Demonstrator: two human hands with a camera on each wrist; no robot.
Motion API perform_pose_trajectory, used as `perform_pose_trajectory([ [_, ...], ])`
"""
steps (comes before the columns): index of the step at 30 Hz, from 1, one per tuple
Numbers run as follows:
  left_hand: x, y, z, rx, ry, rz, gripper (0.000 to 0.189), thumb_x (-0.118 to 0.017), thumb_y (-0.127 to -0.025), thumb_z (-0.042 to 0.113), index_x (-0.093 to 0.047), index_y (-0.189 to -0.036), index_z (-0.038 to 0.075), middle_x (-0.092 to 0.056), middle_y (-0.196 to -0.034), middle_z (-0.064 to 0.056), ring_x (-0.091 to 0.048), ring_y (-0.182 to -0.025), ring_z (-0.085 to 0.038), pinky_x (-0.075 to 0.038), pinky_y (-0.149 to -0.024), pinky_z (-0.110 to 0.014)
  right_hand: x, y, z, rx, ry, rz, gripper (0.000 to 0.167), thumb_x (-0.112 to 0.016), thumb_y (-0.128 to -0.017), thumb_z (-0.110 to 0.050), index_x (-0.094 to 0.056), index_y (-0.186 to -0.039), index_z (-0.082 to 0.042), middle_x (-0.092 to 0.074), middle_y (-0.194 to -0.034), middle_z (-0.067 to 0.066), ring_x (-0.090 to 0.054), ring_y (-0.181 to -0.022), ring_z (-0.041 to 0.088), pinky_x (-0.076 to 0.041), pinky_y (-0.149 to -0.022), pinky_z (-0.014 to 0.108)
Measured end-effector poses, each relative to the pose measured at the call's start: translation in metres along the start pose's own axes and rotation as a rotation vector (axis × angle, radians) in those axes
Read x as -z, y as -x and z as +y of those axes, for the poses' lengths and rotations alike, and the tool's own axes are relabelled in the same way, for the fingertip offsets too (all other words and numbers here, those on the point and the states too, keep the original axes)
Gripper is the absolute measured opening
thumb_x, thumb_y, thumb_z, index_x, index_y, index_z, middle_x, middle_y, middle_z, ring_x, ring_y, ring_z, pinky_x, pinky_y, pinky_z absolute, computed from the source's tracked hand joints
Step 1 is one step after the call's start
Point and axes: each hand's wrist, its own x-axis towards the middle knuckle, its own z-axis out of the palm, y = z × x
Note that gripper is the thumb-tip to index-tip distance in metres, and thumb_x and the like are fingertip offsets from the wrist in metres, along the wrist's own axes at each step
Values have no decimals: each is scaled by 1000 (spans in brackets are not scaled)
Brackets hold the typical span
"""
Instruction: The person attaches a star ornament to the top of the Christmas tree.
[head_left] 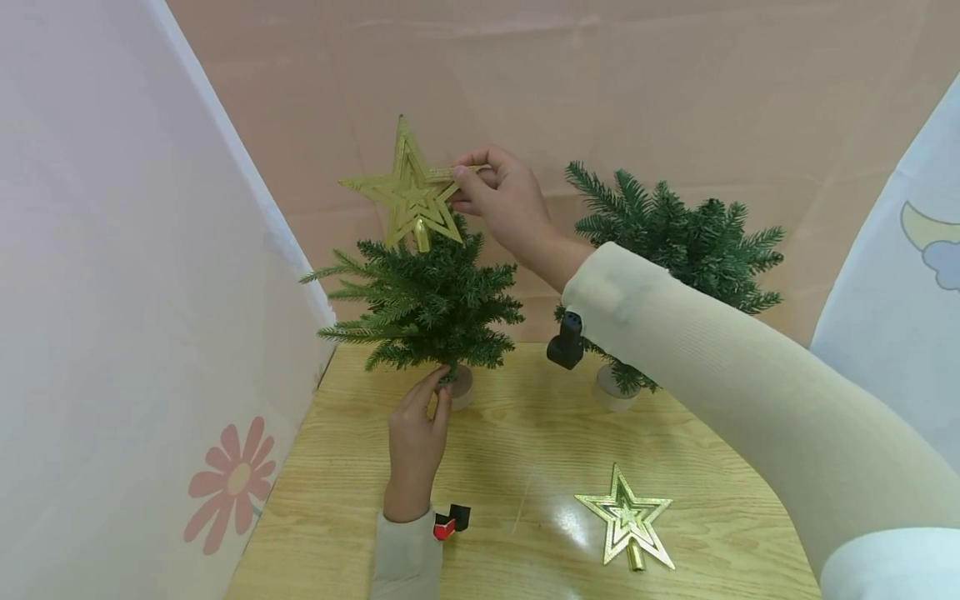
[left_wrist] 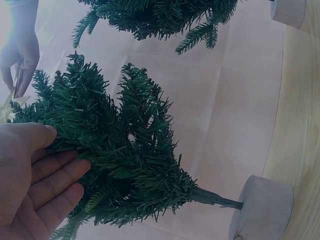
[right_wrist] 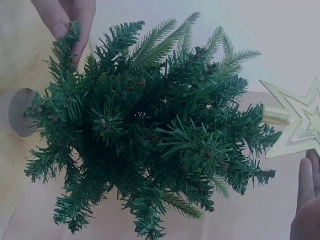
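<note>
A small green artificial Christmas tree [head_left: 442, 292] stands at the left, on a round pale wooden base [head_left: 462, 387]. Above its top, my right hand [head_left: 506, 196] pinches one point of a gold star tree topper [head_left: 412, 193] between thumb and fingers. The star's short socket [right_wrist: 276, 115] is close to the uppermost needles; whether they touch I cannot tell. Low on the tree's front, my left hand [head_left: 418, 425] pinches the tip of a branch [right_wrist: 72, 37]. The left wrist view shows the left hand's fingers [left_wrist: 60, 182] against the foliage.
A second green tree [head_left: 675, 242] on a wooden base [head_left: 617, 390] stands to the right, partly behind my right forearm. Another gold star topper [head_left: 628, 517] lies on the wooden table [head_left: 517, 467] near the front. Cloth hangs at the back [head_left: 525, 75] and both sides.
</note>
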Motion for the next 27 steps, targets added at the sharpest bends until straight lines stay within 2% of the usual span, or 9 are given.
perform_pose_trajectory([
  [13, 0, 0, 1, -9, -7, 4, 27, -66, -94, 8, -69, -120, 7, -70, -113, -12, -69, -96, -25, -60, -72, -35, 2, 2, 0, 30, -16, -21, 15, -59, -99, -15, -58, -108, -3, -68, -103, 16, -67, -96, 28, -56, -88, 29],
  [21, 0, 0, 1, -8, 0, 3, 27, -67, -93, 7, -69, -120, 6, -70, -112, -12, -70, -94, -25, -61, -70, -34, 3, 4, 0, 34, -20, -22, 14, -58, -99, -13, -56, -108, -3, -68, -103, 17, -64, -102, 36, -56, -88, 29],
  [27, 1, -1, 3, -2, -4, -2, 26, -66, -94, 8, -69, -120, 6, -70, -112, -12, -70, -95, -25, -61, -69, -35, 5, 6, 0, 44, -9, -23, 13, -57, -100, -14, -55, -107, -4, -68, -105, 17, -66, -99, 32, -56, -88, 30],
])
